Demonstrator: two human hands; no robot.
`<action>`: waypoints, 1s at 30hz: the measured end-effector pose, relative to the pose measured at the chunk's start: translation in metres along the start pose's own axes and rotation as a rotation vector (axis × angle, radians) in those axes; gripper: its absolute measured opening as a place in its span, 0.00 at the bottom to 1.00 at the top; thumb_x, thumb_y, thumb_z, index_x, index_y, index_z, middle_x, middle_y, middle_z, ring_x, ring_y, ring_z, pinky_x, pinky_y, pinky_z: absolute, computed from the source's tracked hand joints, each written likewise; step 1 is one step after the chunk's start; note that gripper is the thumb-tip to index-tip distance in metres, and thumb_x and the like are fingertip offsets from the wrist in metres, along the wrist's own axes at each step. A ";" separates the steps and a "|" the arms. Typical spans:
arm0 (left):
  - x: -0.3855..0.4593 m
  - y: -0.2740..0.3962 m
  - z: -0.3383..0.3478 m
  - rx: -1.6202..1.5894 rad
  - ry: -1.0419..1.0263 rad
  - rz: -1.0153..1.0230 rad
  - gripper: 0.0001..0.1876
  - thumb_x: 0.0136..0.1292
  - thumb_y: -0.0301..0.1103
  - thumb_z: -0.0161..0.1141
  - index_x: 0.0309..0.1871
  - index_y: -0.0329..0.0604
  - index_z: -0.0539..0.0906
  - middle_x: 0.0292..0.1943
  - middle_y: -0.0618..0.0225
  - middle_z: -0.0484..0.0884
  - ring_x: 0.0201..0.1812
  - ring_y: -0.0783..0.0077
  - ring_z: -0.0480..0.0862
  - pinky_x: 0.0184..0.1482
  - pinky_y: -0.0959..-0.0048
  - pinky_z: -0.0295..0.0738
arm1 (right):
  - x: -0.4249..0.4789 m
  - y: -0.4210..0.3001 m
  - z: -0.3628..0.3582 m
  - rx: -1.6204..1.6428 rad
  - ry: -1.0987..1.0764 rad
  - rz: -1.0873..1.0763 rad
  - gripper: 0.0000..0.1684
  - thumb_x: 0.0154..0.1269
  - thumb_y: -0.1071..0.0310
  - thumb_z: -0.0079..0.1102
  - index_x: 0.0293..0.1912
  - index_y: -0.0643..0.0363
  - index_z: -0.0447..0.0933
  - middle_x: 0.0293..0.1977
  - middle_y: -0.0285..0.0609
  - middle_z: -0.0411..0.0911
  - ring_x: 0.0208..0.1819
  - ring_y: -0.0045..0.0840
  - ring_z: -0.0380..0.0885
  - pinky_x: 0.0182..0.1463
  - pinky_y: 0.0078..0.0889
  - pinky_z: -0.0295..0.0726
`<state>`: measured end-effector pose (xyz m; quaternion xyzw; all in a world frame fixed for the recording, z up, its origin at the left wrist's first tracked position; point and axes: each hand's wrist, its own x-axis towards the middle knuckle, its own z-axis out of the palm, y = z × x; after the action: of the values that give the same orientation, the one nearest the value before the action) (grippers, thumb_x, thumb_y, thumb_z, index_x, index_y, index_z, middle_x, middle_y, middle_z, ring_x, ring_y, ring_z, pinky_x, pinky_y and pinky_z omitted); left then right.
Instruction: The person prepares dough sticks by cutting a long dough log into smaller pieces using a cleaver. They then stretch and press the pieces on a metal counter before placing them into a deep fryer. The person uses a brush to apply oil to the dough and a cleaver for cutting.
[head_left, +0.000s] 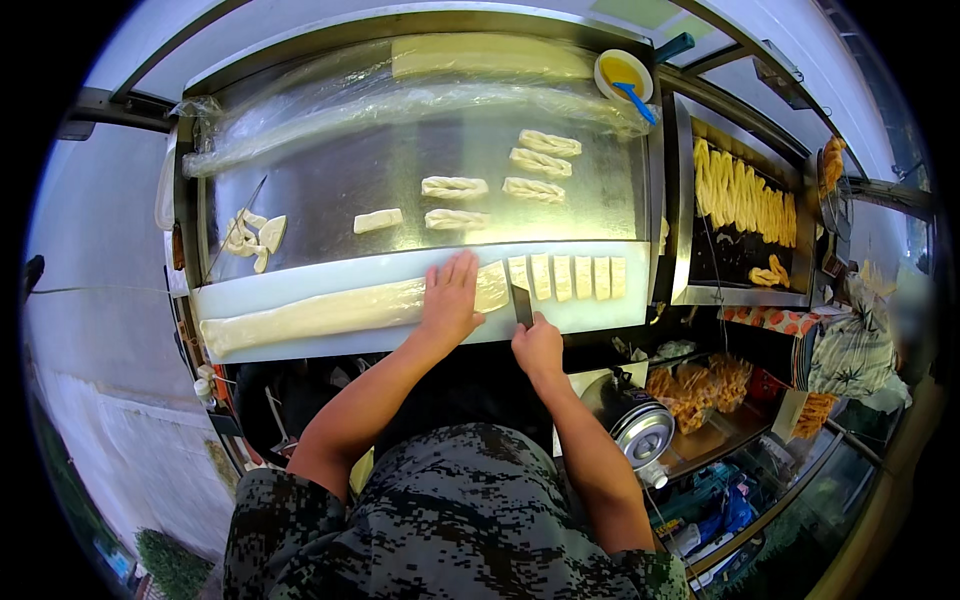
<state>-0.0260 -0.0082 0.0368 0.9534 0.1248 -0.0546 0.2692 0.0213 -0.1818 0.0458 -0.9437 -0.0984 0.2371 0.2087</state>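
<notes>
A long flat strip of dough (322, 311) lies along a white cutting board (360, 349). My left hand (450, 300) rests flat across it near its right end, fingers extended. My right hand (538, 346) grips a knife (522, 306), its dark blade pointing away from me between the strip's end and the nearest slice. To the right, several cut dough slices (583, 277) stand side by side with narrow gaps. Beyond the board, several twisted dough pieces (455, 187) and one plain dough piece (378, 220) lie on the metal worktop (322, 165).
Dough scraps (255, 234) lie at left. Plastic film (360, 109) covers a dough slab (487, 56) at the back, beside a bowl (611, 66) of yellow liquid with a blue brush (636, 101). At right, fried dough sticks (742, 187) fill part of a fryer (682, 262); a lidded metal pot (645, 439) stands below.
</notes>
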 end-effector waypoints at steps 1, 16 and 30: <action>-0.001 -0.001 0.001 -0.003 0.003 0.000 0.53 0.37 0.40 0.77 0.70 0.37 0.60 0.70 0.59 0.60 0.71 0.58 0.60 0.68 0.48 0.55 | -0.007 -0.002 0.003 0.008 0.035 -0.007 0.11 0.60 0.64 0.57 0.34 0.64 0.73 0.25 0.61 0.78 0.31 0.57 0.79 0.37 0.57 0.77; -0.017 -0.028 -0.009 0.043 -0.006 -0.036 0.56 0.35 0.42 0.77 0.71 0.37 0.60 0.72 0.58 0.59 0.71 0.56 0.59 0.69 0.47 0.53 | 0.028 -0.057 0.017 -0.048 -0.095 0.008 0.13 0.57 0.67 0.53 0.36 0.68 0.77 0.30 0.65 0.79 0.35 0.56 0.80 0.41 0.53 0.79; 0.004 0.014 -0.024 0.002 0.062 0.016 0.48 0.43 0.40 0.74 0.68 0.39 0.63 0.66 0.56 0.65 0.68 0.53 0.64 0.66 0.49 0.57 | -0.042 0.086 -0.032 0.695 0.117 0.467 0.10 0.61 0.68 0.60 0.36 0.67 0.76 0.22 0.42 0.78 0.18 0.22 0.76 0.20 0.26 0.77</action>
<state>-0.0175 -0.0067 0.0635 0.9559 0.1255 -0.0230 0.2647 0.0081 -0.2812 0.0504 -0.8261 0.2158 0.2429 0.4604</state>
